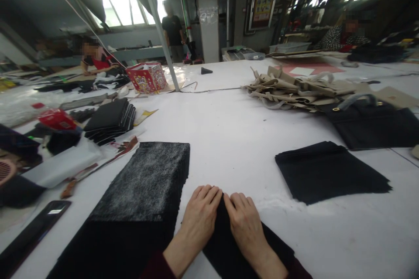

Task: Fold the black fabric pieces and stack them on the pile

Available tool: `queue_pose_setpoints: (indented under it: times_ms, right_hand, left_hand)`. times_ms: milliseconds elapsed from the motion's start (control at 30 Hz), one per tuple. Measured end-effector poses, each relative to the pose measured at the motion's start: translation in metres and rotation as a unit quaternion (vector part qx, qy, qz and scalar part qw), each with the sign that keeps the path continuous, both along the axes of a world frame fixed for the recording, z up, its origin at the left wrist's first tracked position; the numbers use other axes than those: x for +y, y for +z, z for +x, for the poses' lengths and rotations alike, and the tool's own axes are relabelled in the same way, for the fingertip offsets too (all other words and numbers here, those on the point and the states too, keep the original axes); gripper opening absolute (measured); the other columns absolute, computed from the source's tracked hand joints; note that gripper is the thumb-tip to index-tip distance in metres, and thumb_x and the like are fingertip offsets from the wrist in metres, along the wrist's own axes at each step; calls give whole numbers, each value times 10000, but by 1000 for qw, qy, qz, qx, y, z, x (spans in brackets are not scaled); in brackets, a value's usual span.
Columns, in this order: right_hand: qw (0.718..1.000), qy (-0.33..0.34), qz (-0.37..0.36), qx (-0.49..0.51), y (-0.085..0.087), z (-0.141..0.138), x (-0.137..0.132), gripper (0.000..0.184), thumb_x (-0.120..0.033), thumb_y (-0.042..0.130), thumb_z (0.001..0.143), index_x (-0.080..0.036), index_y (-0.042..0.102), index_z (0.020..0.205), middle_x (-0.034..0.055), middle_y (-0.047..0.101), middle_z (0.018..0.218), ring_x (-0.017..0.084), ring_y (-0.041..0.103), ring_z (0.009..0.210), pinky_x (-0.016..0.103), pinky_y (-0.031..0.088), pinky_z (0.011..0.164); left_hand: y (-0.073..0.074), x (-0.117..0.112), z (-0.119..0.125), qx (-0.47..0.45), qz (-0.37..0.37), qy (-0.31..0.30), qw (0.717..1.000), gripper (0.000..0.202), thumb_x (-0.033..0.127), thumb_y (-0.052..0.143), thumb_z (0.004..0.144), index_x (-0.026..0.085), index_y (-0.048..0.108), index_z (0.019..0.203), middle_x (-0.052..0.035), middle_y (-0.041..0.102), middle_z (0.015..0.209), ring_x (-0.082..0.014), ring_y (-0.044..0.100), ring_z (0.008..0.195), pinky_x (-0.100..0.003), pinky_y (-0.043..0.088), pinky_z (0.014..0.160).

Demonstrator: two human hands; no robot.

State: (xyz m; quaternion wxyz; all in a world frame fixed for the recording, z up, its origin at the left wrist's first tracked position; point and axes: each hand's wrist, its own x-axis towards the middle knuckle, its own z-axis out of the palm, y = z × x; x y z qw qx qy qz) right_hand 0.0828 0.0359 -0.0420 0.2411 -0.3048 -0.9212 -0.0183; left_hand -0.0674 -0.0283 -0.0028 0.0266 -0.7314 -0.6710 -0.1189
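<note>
A black fabric piece lies on the white table in front of me, partly covered by my hands and wrists. My left hand has its fingers curled together over the far corner of this piece. Close beside it, my right hand bends its fingers down on the same far end, thumb side towards the left hand. Both hands are closed on the cloth; the fingertips are hidden. To the left rests a tall stack of black fabric pieces, its upper part speckled grey. Another pile of flat black pieces lies to the right.
A dark phone-like slab lies at the lower left, near folded black pieces and a red packet. Beyond stand a red patterned box and a metal pole. Brown pieces and a black bag lie right.
</note>
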Motion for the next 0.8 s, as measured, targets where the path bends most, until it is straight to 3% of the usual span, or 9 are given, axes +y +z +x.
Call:
queue_pose_setpoints:
  times_ms: [200,433,800]
  right_hand:
    - [1000,4,-20,-5,4,-1,4,323,-40,451,896,-148,585,1169,57,546,874,201,488,802,340,371,730]
    - [998,32,-46,28,0,18,1,339,-56,402,931,-143,589,1200,65,540,893,196,478,817,327,387,749]
    - [999,29,-20,35,-2,42,1,362,-49,386,926,-156,597,1200,63,527,872,196,465,808,325,385,734]
  left_hand:
    - [-9,3,-7,50,-6,-11,999,439,120,479,907,177,502,1342,-60,588,1289,-229,466,1239,-417,261,1145]
    - [-4,0,-8,58,-11,-25,998,434,130,462,914,189,490,1343,-60,566,1287,-214,438,1259,-407,201,1172]
    - [0,-1,-4,67,-28,-59,996,606,57,488,815,235,431,1391,-70,549,1282,-213,457,1248,-405,251,1147]
